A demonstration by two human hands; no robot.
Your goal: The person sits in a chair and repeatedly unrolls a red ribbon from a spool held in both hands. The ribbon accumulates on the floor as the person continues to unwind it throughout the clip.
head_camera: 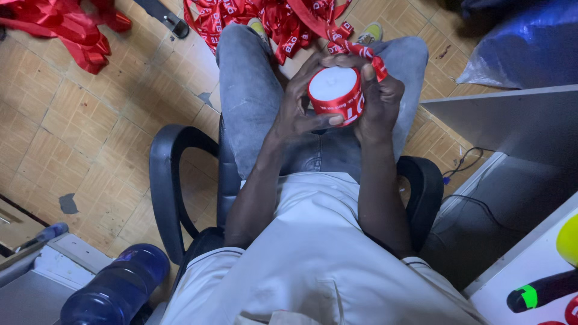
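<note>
Packaging: one blue plastic bag [530, 45], bulky and glossy, stands on the floor at upper right, above a grey panel [512, 123]. Printed items: red ribbon with white lettering, wound as a roll [337, 96] on a white core, and a loose red heap [271, 21] on the floor. No signs or screens seen.

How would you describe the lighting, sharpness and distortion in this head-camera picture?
Head view: dim, uneven light; the roll of red ribbon between the left hand and right hand is sharp and brightest; the blue bottle and the corners are darker and softer; wide-angle bending at the edges.
</note>
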